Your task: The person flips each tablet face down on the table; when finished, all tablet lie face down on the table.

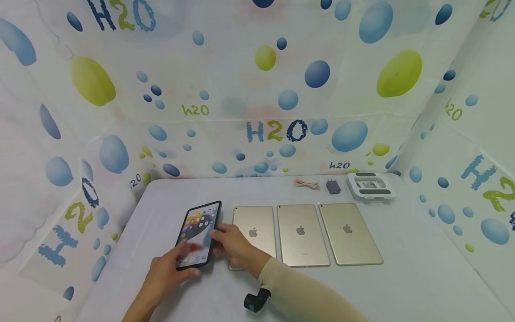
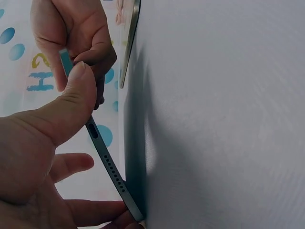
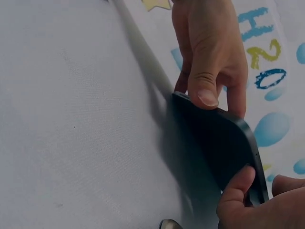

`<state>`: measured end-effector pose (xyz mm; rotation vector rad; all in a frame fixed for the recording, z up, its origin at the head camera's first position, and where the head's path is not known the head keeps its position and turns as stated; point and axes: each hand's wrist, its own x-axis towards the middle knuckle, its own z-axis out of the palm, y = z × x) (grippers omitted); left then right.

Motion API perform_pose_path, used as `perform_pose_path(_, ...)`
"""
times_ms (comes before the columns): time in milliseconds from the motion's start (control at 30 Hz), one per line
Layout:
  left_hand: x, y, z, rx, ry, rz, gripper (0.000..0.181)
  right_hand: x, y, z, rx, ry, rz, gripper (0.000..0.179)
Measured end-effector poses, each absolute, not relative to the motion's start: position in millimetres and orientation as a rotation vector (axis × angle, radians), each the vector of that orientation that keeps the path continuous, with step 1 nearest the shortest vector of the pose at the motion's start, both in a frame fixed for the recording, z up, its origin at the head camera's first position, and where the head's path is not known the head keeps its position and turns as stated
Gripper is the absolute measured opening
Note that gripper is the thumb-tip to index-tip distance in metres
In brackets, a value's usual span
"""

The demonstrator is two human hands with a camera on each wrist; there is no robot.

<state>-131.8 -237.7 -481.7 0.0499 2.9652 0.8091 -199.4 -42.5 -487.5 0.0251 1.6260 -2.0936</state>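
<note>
A tablet [image 1: 205,223] with a lit home screen and black border is tilted up off the white tabletop, left of centre in the head view. My left hand [image 1: 162,273] grips its lower left corner, thumb at the bottom edge and fingers toward the screen side. At the right long edge, my right hand [image 1: 239,246] pinches the tablet between thumb and fingers. The left wrist view shows the tablet's thin edge [image 2: 112,171] with a port and speaker holes. Its dark back [image 3: 205,136] faces the right wrist view.
Three gold tablets lie face down in a row: left [image 1: 253,219], middle [image 1: 303,246] and right [image 1: 350,246]. Behind them are a coiled cable [image 1: 306,184], a dark charger plug [image 1: 333,187] and a white plastic case [image 1: 371,186]. Patterned curtains [image 1: 233,80] surround the table.
</note>
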Motion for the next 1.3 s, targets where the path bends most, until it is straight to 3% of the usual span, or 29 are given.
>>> perform_pose_path(700, -137, -238, -473, 0.053, 2.934, 0.767, 0.087, -207, -52, -480, 0.043, 1.530, -2.118, 0.039)
perform_pose_path(1300, -140, -246, -463, 0.119, 3.041, 0.904, 0.064, -199, -60, -464, -0.192, 1.502, -2.114, 0.053)
